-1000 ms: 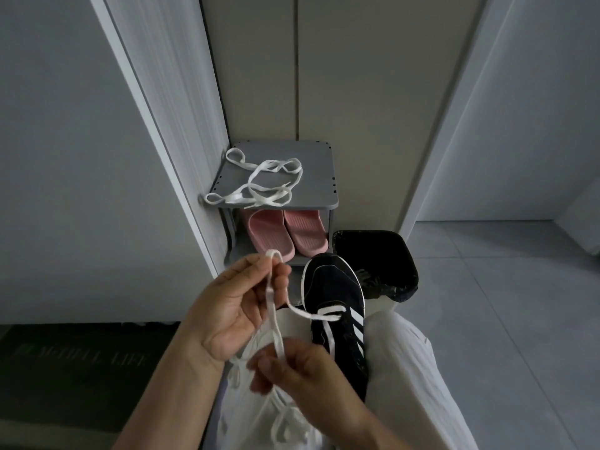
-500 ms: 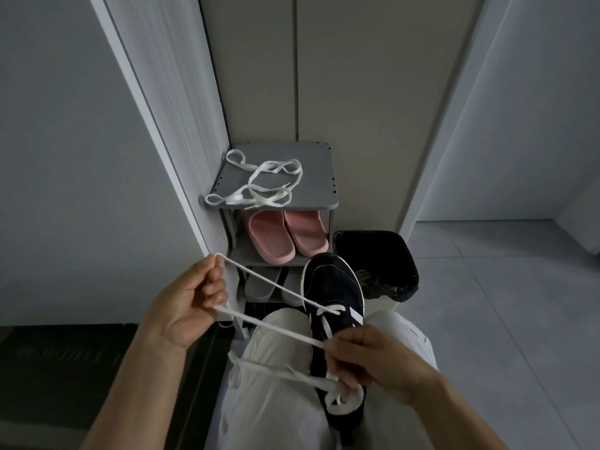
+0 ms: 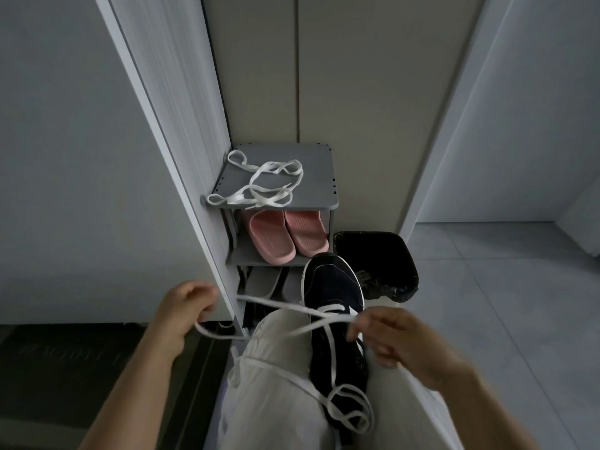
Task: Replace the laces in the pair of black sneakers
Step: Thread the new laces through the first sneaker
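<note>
1. A black sneaker lies on the person's lap with its toe pointing away. A white lace seems to be threaded only through the eyelets near the toe, and its slack coils over the heel end.
2. The left hand curls its fingers round one strand, out to the left. The right hand, blurred, appears to pinch the other strand just right of the shoe, and the two strands cross above the sneaker.
3. The job looks to be at an early stage: this shoe is barely begun, and its mate is out of view.
4. More white laces lie tangled on top of the grey shoe rack (old or new, unclear), with pink slippers on the shelf below and a black bin beside the rack.
5. Half a second earlier the right hand sat over the shoe's middle. It has since swung out to the right, drawing its strand across, while the left hand has hardly moved.
</note>
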